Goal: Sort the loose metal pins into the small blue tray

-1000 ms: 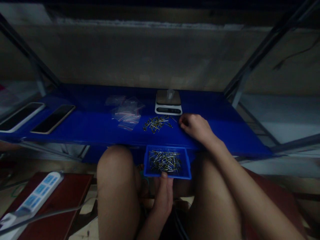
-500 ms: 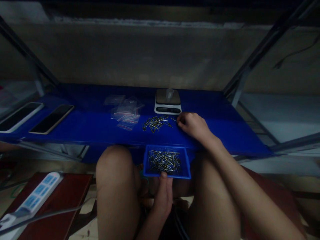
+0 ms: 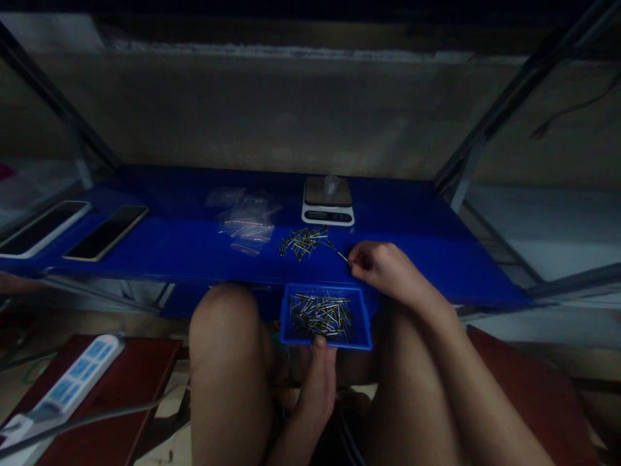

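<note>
My left hand (image 3: 317,378) grips the near edge of a blue plastic tray (image 3: 363,333), thumb over the rim. Many thin, brassy and silvery screws (image 3: 323,314) lie in the tray, above my lap. My right hand (image 3: 376,264) hovers low over the blue table near its front edge, fingers pinched together. A single screw (image 3: 342,257) sticks out from those fingertips, pointing left. Left of it lies a loose pile of screws (image 3: 301,242) on the table. Behind the pile stands a white kitchen scale (image 3: 327,217) with a small clear cup (image 3: 331,186) on its plate.
Clear zip bags (image 3: 250,223) lie in a stack left of the pile. Two phones (image 3: 107,232) rest at the table's left end. A white power strip (image 3: 80,372) lies on a reddish-brown board at lower left. Metal frame posts (image 3: 466,168) flank the table.
My right hand has drawn back from beside the scale toward the table's front edge, with a screw at its fingertips. My left hand keeps holding the tray in place.
</note>
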{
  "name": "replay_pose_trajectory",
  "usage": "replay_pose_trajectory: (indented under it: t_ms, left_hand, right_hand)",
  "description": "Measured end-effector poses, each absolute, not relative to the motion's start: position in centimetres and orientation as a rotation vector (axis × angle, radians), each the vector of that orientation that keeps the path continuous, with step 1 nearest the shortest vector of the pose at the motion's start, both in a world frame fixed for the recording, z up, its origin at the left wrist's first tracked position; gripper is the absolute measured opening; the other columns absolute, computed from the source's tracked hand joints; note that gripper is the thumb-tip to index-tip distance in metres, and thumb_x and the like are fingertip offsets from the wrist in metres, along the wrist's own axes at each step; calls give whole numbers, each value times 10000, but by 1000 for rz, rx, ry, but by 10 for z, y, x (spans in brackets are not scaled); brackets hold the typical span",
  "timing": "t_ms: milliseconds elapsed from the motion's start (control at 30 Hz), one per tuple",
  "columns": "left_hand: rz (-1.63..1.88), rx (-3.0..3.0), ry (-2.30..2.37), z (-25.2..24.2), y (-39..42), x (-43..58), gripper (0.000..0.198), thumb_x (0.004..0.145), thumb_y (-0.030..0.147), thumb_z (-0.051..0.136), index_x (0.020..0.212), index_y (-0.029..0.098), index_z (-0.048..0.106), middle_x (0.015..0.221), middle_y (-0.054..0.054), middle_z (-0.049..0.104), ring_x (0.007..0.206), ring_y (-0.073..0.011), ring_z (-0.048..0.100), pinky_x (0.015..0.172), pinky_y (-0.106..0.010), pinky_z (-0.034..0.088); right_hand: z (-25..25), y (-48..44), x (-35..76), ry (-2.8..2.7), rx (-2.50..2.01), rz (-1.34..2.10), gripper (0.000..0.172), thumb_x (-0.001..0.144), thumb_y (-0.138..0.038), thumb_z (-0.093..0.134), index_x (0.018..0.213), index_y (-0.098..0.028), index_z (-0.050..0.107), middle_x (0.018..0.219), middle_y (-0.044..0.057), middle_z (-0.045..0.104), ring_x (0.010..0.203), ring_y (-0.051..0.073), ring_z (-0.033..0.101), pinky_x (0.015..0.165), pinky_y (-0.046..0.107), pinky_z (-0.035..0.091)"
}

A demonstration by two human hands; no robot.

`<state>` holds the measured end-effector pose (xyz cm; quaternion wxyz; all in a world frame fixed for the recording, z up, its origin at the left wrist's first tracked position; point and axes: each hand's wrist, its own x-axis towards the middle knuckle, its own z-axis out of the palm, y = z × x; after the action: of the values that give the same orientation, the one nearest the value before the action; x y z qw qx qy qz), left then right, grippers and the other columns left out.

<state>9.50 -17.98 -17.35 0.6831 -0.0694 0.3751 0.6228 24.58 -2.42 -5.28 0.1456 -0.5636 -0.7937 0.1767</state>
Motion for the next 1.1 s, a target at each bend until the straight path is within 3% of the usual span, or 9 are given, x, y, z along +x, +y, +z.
replay_pose_trajectory:
  t_ms: [133, 233, 300, 433, 600, 700, 967, 1100]
  left_hand:
    - [1498, -172, 881, -165, -178, 98, 766, 884, 350, 800, 1575, 264, 481, 1632, -95, 502, 1548, -301, 389, 1270, -432, 356]
    - [1520, -147, 843, -162, -176, 100, 912, 765, 368, 906, 1562, 244, 482, 1628, -126, 501, 1541, -333, 396, 1260, -451, 375]
    - [1527, -135, 835, -163, -176, 99, 983, 692, 400, 955, 1546, 238, 495, 1629, -141, 495, 1539, -350, 399, 1253, -460, 387]
    - [1522, -163, 860, -164, -176, 98, 1030, 657, 432, 975, 1546, 262, 483, 1643, -140, 477, 1526, -362, 420, 1241, -482, 403]
    - [1511, -182, 905, -162, -176, 99, 837, 826, 371, 855, 1562, 288, 464, 1639, -110, 489, 1522, -326, 435, 1242, -465, 396]
    - [1522, -155, 915, -163, -177, 99, 762, 879, 358, 798, 1563, 292, 469, 1631, -104, 500, 1525, -315, 432, 1233, -464, 407]
    - [1522, -135, 929, -170, -179, 99, 752, 882, 390, 793, 1560, 289, 482, 1626, -98, 508, 1526, -319, 429, 1237, -459, 404]
    - [1510, -166, 901, -168, -179, 98, 808, 855, 372, 824, 1572, 269, 465, 1624, -124, 506, 1522, -333, 433, 1232, -468, 414]
  right_hand:
    - [-52, -35, 243, -2120, -1385, 955, 129, 777, -198, 670, 891, -168, 722, 738, 4, 674, 642, 124, 587, 612, 243, 426]
    - [-48, -47, 240, -2087, -1212, 1336, 177, 790, -307, 736, 887, -160, 739, 706, -3, 645, 602, 105, 526, 553, 228, 404]
    - [-44, -50, 237, -2081, -1176, 1401, 271, 823, -414, 759, 911, -158, 755, 661, -14, 604, 570, 94, 473, 518, 224, 363]
    - [-44, -40, 236, -1992, -1284, 959, 308, 908, -464, 683, 942, -168, 759, 682, 0, 621, 593, 105, 502, 571, 244, 380]
    - [-49, -12, 233, -2108, -1557, 343, 231, 921, -348, 680, 1087, -200, 739, 855, 24, 731, 703, 146, 611, 645, 277, 385]
    - [-47, 6, 224, -2105, -1594, 283, 213, 935, -309, 660, 1103, -213, 750, 889, 25, 747, 734, 154, 629, 657, 283, 383]
    - [-49, 30, 212, -2106, -1713, 500, 94, 852, -257, 738, 916, -206, 784, 801, -3, 735, 706, 141, 645, 630, 270, 390]
    - [-50, 25, 223, -2170, -1722, 484, 150, 816, -155, 702, 935, -211, 773, 825, -7, 737, 734, 143, 657, 668, 262, 408]
